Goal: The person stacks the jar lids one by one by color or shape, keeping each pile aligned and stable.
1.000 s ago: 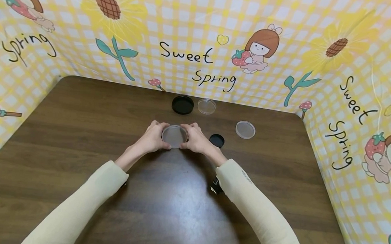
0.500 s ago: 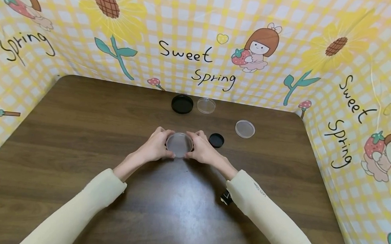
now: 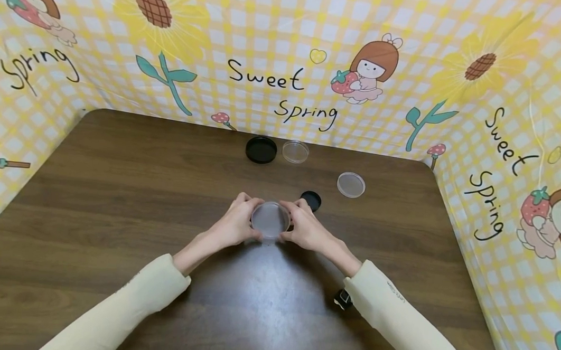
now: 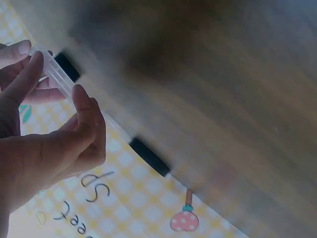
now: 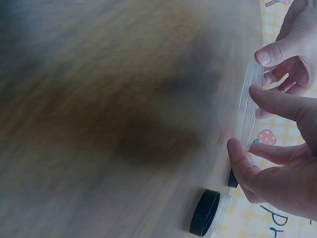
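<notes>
Both hands hold a round clear petri dish (image 3: pixel 270 220) by opposite sides, over the middle of the wooden table. My left hand (image 3: pixel 235 221) grips its left edge between thumb and fingers. On the opposite edge, the thumb and fingers of my right hand (image 3: pixel 308 228) pinch it in the same way. The right wrist view shows the clear dish (image 5: pixel 244 114) nearly edge-on between the fingertips. Just beyond the right hand lies a small black round dish (image 3: pixel 312 200), partly overlapped by that hand's fingers.
Near the back edge of the wooden table (image 3: pixel 132 188) sit a larger black round dish (image 3: pixel 261 150) and a clear dish (image 3: pixel 295 151), side by side. Another clear dish (image 3: pixel 351 185) lies farther right. Yellow checked cloth (image 3: pixel 202 39) rises behind and at both sides.
Both hands have moved together to the right and toward the person, carrying the clear petri dish. The other dishes have stayed in place.
</notes>
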`<state>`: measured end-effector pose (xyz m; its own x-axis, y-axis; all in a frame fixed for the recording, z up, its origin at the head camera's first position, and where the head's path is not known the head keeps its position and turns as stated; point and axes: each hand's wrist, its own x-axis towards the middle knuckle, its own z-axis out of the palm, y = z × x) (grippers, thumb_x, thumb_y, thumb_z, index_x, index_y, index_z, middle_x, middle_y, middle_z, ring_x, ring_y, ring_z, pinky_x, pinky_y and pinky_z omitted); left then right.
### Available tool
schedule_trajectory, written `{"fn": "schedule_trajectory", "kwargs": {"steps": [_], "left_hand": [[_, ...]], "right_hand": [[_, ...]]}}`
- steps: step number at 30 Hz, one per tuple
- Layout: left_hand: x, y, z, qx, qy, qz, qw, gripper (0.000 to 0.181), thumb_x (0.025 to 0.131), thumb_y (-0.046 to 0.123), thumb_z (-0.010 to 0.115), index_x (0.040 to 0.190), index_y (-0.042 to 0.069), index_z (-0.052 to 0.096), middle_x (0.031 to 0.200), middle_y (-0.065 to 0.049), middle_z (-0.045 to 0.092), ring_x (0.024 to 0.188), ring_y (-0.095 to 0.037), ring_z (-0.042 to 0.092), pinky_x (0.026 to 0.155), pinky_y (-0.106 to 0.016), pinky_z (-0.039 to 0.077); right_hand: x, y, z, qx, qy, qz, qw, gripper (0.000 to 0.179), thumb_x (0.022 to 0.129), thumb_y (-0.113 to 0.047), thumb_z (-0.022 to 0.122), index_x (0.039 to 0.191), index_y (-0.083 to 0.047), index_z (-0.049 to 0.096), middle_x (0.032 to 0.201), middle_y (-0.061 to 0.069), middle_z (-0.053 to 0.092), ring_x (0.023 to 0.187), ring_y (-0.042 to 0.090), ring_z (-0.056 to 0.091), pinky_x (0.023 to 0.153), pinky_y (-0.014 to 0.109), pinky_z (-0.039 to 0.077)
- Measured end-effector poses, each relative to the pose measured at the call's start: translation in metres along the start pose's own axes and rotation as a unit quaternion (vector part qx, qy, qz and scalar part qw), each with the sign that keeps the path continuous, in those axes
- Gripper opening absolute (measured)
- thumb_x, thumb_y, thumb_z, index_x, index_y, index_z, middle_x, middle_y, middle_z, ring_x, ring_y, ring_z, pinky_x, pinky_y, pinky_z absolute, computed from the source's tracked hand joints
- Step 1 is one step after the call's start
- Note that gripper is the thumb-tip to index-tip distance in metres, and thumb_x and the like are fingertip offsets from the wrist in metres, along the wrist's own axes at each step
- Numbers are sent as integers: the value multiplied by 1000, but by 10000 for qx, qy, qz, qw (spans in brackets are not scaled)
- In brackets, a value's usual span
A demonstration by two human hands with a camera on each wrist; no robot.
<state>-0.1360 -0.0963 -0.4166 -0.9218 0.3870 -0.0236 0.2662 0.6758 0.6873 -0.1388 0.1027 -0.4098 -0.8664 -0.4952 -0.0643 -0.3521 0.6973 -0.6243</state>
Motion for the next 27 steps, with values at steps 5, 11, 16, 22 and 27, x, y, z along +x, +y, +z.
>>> {"fn": "schedule_trajectory", "kwargs": {"steps": [5, 11, 16, 22, 27], "left_hand": [[0, 8, 11, -10, -83, -63, 9999, 72, 65, 4, 88, 128, -9, 54, 112, -23, 47, 102, -36, 46, 87, -46, 43], [2, 16, 20, -49, -168, -152, 9997, 74, 66, 5, 88, 130, -8, 53, 114, -23, 46, 105, -36, 45, 88, -46, 44], [2, 18, 26, -51, -226, -235, 9995, 74, 67, 6, 88, 131, -7, 53, 114, -22, 46, 105, -36, 45, 87, -45, 44], [2, 18, 30, -58, -179, -202, 9996, 73, 66, 5, 88, 129, -7, 54, 113, -22, 46, 106, -38, 45, 88, -46, 44], [4, 19, 32, -36, -187, -185, 9996, 73, 65, 5, 88, 129, -7, 54, 112, -21, 46, 104, -37, 44, 88, -47, 43]], "right_hand": [[-11, 8, 0, 67, 8, 80, 9999, 73, 74, -4, 83, 137, 7, 46, 119, 22, 44, 99, 27, 48, 83, 34, 50], [-19, 15, 0, -16, 42, 90, 9999, 73, 74, -5, 83, 135, 8, 47, 117, 22, 45, 96, 27, 49, 82, 35, 49], [-22, 19, 1, -25, -31, 206, 9998, 72, 74, -6, 84, 135, 8, 47, 116, 20, 44, 95, 26, 48, 81, 34, 49], [-23, 21, 2, -79, -61, 251, 9996, 71, 74, -5, 83, 133, 8, 48, 117, 21, 44, 97, 29, 46, 84, 37, 47], [-23, 22, 1, -108, -8, 281, 9995, 71, 72, -5, 84, 133, 7, 48, 118, 22, 44, 100, 31, 45, 86, 40, 44]]}}
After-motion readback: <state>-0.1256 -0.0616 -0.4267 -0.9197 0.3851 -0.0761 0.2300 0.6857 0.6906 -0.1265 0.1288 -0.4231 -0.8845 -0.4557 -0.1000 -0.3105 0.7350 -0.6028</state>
